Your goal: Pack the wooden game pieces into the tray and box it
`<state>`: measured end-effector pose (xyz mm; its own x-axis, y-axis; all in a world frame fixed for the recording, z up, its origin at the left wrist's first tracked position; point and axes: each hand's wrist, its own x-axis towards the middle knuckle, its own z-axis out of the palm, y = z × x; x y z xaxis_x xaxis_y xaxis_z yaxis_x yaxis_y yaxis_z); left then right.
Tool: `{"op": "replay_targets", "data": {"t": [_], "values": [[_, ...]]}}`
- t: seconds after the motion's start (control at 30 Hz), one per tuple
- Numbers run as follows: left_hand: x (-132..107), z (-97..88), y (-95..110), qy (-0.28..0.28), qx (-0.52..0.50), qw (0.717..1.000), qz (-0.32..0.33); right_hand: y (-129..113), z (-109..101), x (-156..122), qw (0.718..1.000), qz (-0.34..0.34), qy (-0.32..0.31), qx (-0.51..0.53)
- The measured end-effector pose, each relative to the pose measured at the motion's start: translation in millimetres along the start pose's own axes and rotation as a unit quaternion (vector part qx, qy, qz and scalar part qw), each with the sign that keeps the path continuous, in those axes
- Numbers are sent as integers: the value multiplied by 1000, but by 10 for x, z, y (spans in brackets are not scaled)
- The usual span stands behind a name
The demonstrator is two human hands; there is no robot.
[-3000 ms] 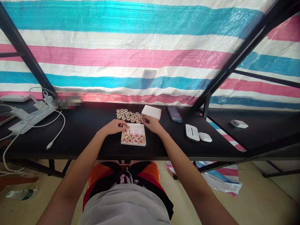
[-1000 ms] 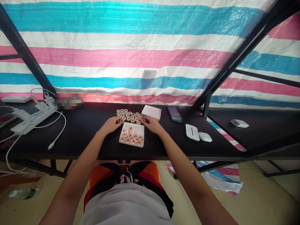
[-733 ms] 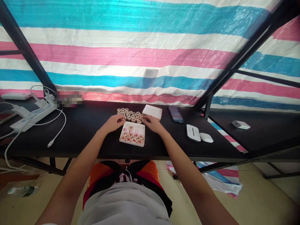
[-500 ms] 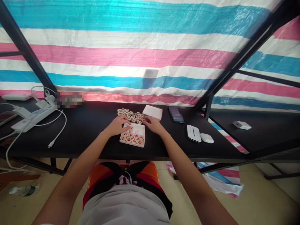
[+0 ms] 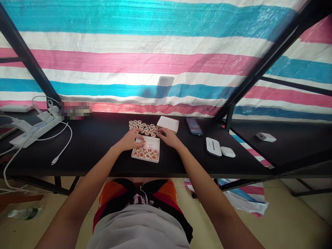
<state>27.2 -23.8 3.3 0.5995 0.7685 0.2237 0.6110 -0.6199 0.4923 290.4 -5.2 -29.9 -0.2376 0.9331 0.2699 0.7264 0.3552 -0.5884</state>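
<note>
A small white box [image 5: 157, 146] lies open on the black table [image 5: 98, 148], with several round wooden chess pieces marked in red lined up in its near part. Behind it sits a loose cluster of chess pieces [image 5: 144, 128]. My left hand [image 5: 131, 140] reaches over the box's far left corner, fingers curled on a piece there. My right hand [image 5: 167, 135] rests at the box's far right corner, fingers bent down onto the pieces of the cluster's right end; what they grip is hidden.
The white box lid [image 5: 168, 123] lies behind the right hand, a phone [image 5: 194, 125] beside it. A white device [image 5: 212, 146] and a white case [image 5: 227, 151] sit to the right. A power strip [image 5: 33, 131] with white cables is at the left. Black frame posts flank the table.
My left hand has come back from the loose cluster to the box's far left corner with a piece. My right hand has stayed at the cluster's right end.
</note>
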Motion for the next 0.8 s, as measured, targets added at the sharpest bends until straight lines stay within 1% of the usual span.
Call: {"op": "replay_targets", "data": {"t": [0.13,0.3,0.4,0.47,0.53,0.63,0.67,0.7,0.73,0.8], "values": [[-6,-10,0,19,0,1000,3,7,7,7,1000,1,-2,3],[-4,-9,3,-17,10,1000,-12,2,2,5,1000,-5,-6,-6],[-4,-12,33,-11,6,1000,-5,0,-1,2,1000,-4,-7,-1],[-4,-29,56,14,-2,1000,2,1,-1,1,1000,-1,-3,2],[-6,-65,57,67,-12,998,-2,-1,-4,0,1000,1,0,2],[-24,-156,-24,157,-28,986,-51,-11,-13,-1,1000,4,-2,2],[-35,-189,-72,171,-33,982,-76,-15,-17,-2,1000,6,-3,3],[-48,-219,-126,174,-39,979,-100,-19,-20,-2,1000,6,-4,3],[-62,-243,-180,163,-42,979,-119,-21,-22,-2,1000,6,-6,3],[-87,-268,-273,108,-25,984,-142,-22,-25,-1,1000,5,-7,4]]}}
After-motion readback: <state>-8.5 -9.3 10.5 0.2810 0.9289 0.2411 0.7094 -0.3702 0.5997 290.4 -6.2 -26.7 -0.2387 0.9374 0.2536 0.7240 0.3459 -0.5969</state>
